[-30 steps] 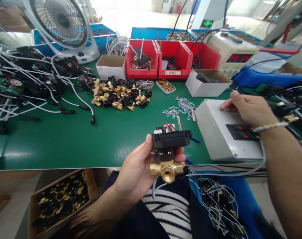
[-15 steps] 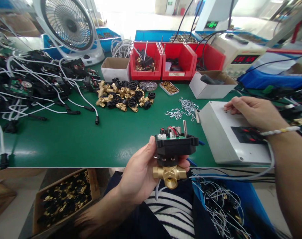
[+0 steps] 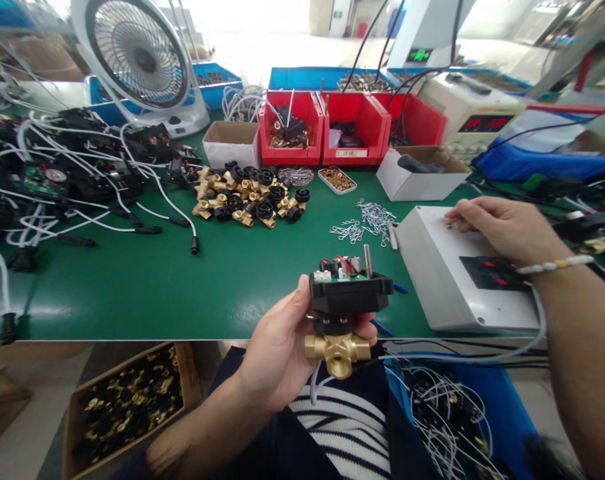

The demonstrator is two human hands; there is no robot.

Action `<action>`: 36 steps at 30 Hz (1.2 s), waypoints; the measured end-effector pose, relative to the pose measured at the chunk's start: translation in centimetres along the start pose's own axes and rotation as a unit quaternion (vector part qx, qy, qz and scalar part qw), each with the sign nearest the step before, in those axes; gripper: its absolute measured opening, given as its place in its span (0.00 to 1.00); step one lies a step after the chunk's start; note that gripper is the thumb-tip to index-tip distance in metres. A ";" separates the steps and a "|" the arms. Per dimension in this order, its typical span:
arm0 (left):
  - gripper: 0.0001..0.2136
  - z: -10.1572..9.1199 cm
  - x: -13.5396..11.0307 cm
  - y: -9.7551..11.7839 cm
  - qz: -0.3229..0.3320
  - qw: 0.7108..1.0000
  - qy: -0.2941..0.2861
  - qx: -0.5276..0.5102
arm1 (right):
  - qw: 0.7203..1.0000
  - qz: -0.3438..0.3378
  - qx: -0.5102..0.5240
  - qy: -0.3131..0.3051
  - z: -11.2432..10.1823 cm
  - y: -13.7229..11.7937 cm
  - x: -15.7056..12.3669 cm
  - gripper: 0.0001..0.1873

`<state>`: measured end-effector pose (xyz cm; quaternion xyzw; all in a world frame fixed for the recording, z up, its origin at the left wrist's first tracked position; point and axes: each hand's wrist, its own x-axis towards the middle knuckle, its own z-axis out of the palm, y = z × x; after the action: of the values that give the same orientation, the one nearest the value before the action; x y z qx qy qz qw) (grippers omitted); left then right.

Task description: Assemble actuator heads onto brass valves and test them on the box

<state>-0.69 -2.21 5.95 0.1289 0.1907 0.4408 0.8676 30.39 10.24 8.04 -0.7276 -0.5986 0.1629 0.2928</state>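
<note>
My left hand (image 3: 277,350) is closed around a valve assembly (image 3: 343,313): a brass tee body below, a black housing with an exposed circuit board on top. It is held over the front edge of the green table (image 3: 147,287), above my lap. My right hand (image 3: 502,227) rests on top of a grey control box (image 3: 442,267) at the right, fingers curled, fingertips on its far top surface. A thin grey cable runs from the valve toward the box.
A pile of brass and black fittings (image 3: 247,193) lies mid-table, wire clips (image 3: 367,220) beside it. Red bins (image 3: 352,120), small cardboard boxes, a fan (image 3: 142,60) and a power supply (image 3: 472,110) stand behind. Wired parts cover the left. A carton of parts (image 3: 127,400) sits below the table.
The view shifted slightly. My left hand still holds the valve assembly in nearly the same spot; my right hand stays on the grey box.
</note>
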 end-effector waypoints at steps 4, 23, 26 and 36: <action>0.19 0.1 0.0 0.0 0.000 1.000 0.003 0.003 | 1.000 -0.009 -0.004 0.004 0.0 -0.1 0.0 0.37; 0.27 0.0 0.1 -0.1 0.008 1.000 0.003 -0.024 | 1.000 -0.009 0.000 -0.002 0.0 0.5 0.3 0.28; 0.27 0.0 0.2 0.0 0.010 1.000 0.007 -0.027 | 1.000 -0.004 0.000 -0.003 0.0 0.5 0.3 0.27; 0.26 -0.1 0.4 -0.1 0.021 0.999 0.040 -0.020 | 1.000 0.018 -0.004 0.000 0.1 0.0 0.1 0.22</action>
<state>-0.41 -1.96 5.75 0.0978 0.2138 0.4670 0.8524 30.42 10.35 7.99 -0.7392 -0.5862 0.1655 0.2873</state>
